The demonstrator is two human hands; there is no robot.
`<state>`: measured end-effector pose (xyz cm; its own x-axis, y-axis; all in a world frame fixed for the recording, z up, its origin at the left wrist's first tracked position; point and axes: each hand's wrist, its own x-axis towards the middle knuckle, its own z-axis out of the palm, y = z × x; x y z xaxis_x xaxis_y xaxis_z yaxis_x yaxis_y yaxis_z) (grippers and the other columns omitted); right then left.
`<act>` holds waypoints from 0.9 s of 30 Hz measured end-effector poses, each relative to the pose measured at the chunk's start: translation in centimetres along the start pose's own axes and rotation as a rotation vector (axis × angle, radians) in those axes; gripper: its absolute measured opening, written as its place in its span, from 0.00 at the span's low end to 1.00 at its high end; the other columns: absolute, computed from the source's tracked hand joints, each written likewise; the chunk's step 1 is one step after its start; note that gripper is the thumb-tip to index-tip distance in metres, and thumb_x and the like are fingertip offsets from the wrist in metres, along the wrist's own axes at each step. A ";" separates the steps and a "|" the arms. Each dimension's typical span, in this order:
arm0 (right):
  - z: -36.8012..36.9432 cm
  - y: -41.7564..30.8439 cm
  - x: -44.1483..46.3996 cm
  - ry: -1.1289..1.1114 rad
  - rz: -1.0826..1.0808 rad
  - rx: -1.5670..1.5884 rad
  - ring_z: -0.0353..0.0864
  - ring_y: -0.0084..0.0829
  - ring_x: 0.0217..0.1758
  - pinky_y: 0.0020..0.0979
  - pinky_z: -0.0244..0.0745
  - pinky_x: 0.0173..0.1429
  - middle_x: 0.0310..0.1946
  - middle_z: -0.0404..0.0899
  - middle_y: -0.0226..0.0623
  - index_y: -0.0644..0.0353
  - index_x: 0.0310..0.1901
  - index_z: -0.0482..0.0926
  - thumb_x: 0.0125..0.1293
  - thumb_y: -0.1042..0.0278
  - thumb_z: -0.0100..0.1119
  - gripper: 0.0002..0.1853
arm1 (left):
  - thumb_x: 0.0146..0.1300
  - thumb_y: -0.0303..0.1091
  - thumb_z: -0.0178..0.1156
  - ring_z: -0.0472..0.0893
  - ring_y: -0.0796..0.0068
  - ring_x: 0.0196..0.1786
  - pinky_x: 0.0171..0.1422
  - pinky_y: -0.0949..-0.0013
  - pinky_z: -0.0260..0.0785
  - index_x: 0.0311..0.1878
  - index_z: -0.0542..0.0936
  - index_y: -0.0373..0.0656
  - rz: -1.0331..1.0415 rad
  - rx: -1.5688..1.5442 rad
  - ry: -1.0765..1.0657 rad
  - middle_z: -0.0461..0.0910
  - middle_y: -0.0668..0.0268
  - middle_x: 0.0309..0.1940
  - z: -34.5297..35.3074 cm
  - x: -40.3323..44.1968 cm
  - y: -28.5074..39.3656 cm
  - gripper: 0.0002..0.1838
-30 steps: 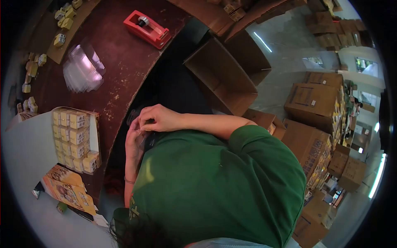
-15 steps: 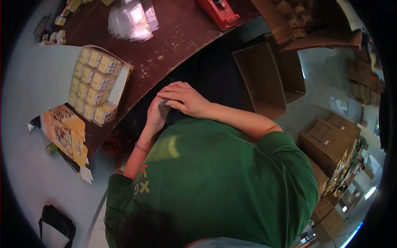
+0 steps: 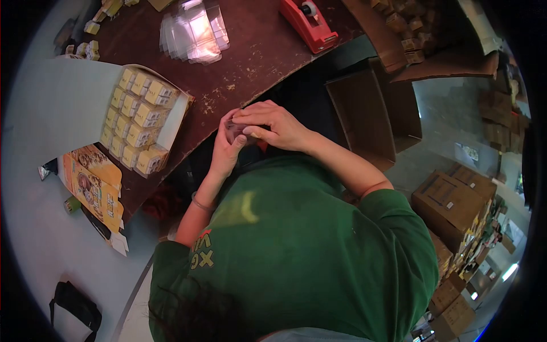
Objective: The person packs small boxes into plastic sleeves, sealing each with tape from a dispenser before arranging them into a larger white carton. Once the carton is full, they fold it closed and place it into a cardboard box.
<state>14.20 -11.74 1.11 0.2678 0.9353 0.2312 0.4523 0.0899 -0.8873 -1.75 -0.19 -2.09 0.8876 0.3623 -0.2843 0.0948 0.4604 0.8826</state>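
A clear plastic piece [image 3: 234,131], perhaps a small folded box, is held between my two hands just off the table's front edge. My left hand [image 3: 225,149] wraps its outer side, with the thumb pointing up along it. My right hand [image 3: 273,126] lies over its top and near side, fingers bent against it. Parts of the piece are hidden by the fingers. Beyond the hands, a stack of flat clear plastic sheets [image 3: 196,34] lies on the dark red table [image 3: 239,62]. Left of the hands, an open carton [image 3: 181,117] holds rows of small yellow-white boxes [image 3: 132,106].
A red tape dispenser [image 3: 310,25] stands at the table's edge. Open cardboard boxes [image 3: 364,108] are on the right, one above holding small boxes. Stacked cartons [image 3: 453,196] stand farther right. A printed orange carton [image 3: 94,185] lies at the left, and a black bag [image 3: 77,308] at the lower left.
The view has swung, so the table and dispenser appear farther right than a second ago. My hands have risen toward the table edge, and the clear piece between them shows more plainly.
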 end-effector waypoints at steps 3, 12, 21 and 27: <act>-1.0 0.1 0.3 0.042 -0.087 -0.076 0.79 0.34 0.56 0.37 0.66 0.65 0.50 0.85 0.29 0.54 0.48 0.85 0.66 0.62 0.63 0.12 | 0.59 0.52 0.71 0.73 0.68 0.63 0.66 0.64 0.70 0.73 0.54 0.37 0.034 -0.018 -0.002 0.68 0.57 0.62 1.2 0.6 1.4 0.49; -2.0 -0.5 1.4 0.038 -0.247 -0.204 0.79 0.33 0.50 0.37 0.68 0.62 0.45 0.84 0.29 0.55 0.46 0.85 0.61 0.66 0.67 0.12 | 0.61 0.51 0.70 0.72 0.65 0.65 0.69 0.62 0.68 0.76 0.50 0.39 -0.068 0.098 -0.025 0.67 0.54 0.64 0.5 1.2 3.4 0.51; 0.8 -1.0 1.1 0.294 0.052 0.396 0.72 0.37 0.64 0.36 0.65 0.69 0.58 0.77 0.39 0.60 0.52 0.82 0.61 0.75 0.64 0.16 | 0.56 0.70 0.63 0.74 0.63 0.64 0.60 0.56 0.77 0.77 0.48 0.41 -0.138 -0.031 -0.114 0.62 0.57 0.68 0.1 2.5 5.0 0.58; -1.0 -1.5 2.1 0.261 0.119 0.401 0.72 0.35 0.63 0.37 0.64 0.70 0.54 0.80 0.37 0.61 0.43 0.84 0.61 0.75 0.64 0.09 | 0.56 0.74 0.60 0.76 0.68 0.59 0.59 0.59 0.76 0.77 0.52 0.45 -0.139 -0.011 -0.131 0.72 0.63 0.56 1.3 3.8 5.2 0.57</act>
<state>14.96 -10.27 3.28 0.5251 0.8347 0.1659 0.0563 0.1604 -0.9854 2.74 2.53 1.93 0.9173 0.1867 -0.3518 0.2166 0.5075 0.8340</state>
